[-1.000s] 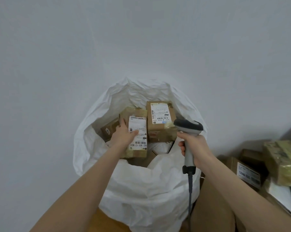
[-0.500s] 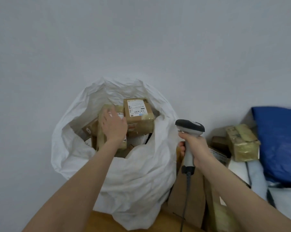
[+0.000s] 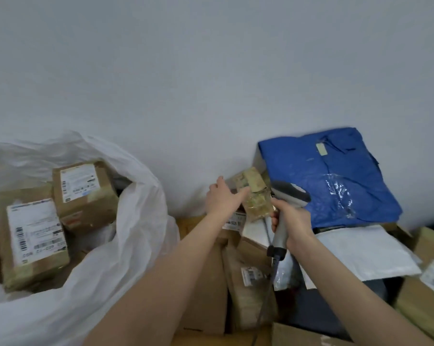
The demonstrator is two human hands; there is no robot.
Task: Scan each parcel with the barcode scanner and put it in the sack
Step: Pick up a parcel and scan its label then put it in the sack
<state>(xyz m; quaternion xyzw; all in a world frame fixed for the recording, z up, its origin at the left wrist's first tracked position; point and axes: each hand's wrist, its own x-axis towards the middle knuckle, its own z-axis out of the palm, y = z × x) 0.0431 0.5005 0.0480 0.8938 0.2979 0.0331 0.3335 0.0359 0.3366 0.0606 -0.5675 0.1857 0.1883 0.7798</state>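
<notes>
Down inside the sack (image 3: 136, 221) at left, two labelled boxes (image 3: 34, 236) already lie. Beside it many parcels (image 3: 251, 283) wait, apparently unscanned: the left hand (image 3: 222, 199) reaches a small taped parcel (image 3: 254, 186) with straight fingers (image 3: 241, 194), and the right hand (image 3: 292, 218) grips the scanner (image 3: 289, 193).

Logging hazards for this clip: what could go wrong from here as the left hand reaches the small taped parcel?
1. The left hand reaches the small taped parcel with straight fingers and no grip yet; the parcel could slide off the boxes.
2. No label shows on its glossy tape, so the barcode scanner in the right hand may misread.
3. The scanner cable trails over those boxes and might snag.
</notes>
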